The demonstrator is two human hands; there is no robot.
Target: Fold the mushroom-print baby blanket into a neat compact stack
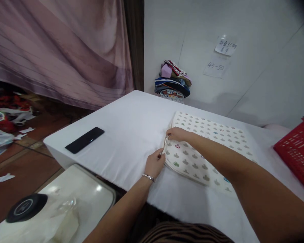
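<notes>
A folded white cloth [195,158] with small grey, red, green and blue printed motifs lies flat on the white-covered table [121,135]. At its left edge, my left hand [154,163] pinches the layered side near the front corner, thumb and fingers closed. A little farther back along that same edge, my right hand [177,134] is closed on the cloth, its forearm crossing over the print. A silver bracelet [149,177] circles my left wrist.
A black phone-like slab [85,140] lies at the table's left. Folded clothes [172,81] are piled by the wall. A red basket [297,152] stands at the right edge. Front left, a white surface [91,189] bears a black round-topped object [27,206].
</notes>
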